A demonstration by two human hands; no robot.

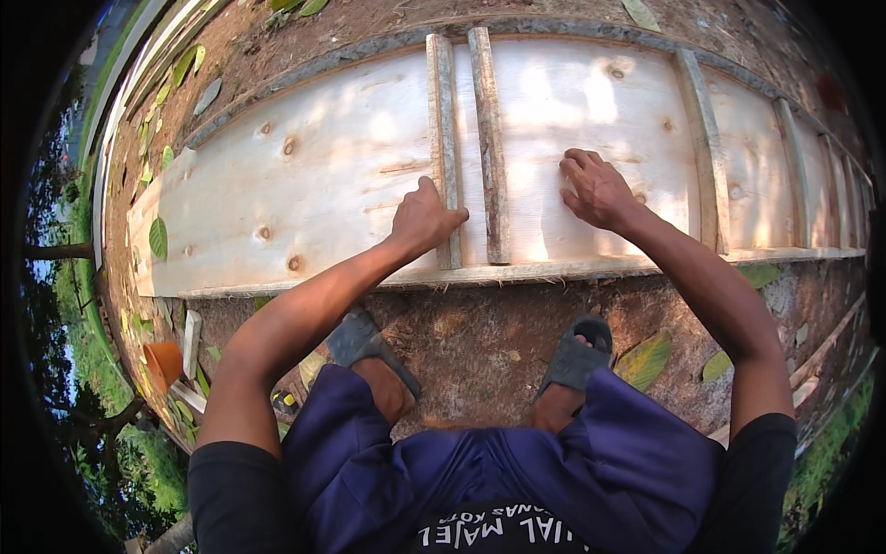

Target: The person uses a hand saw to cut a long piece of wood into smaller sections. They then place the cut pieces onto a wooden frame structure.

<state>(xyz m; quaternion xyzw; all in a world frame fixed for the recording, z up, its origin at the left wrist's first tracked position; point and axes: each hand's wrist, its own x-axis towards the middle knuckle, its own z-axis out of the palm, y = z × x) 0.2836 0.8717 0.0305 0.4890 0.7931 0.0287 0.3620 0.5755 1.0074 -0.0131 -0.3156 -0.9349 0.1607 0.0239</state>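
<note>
A long plywood panel (pixel 346 175) lies across the ground before me, framed by wooden strips with several crosspieces between them. My left hand (pixel 426 220) is closed at the near half of a wooden crosspiece (pixel 441 102), its thumb lying across the wood. Just to the right stands a second crosspiece (pixel 487 138), roughly parallel and separated by a narrow gap. My right hand (pixel 598 192) is over the panel's pale surface further right, with bent fingers, the thumb apart and nothing visible in it. Whether its fingertips touch the plywood I cannot tell.
The frame's near strip (pixel 554 268) runs just beyond my sandalled feet. Bare soil (pixel 471 346) with fallen leaves surrounds the panel. An orange pot (pixel 163 364) and a short wood offcut (pixel 191 342) lie at the left, near a small yellow-and-black object (pixel 285 402).
</note>
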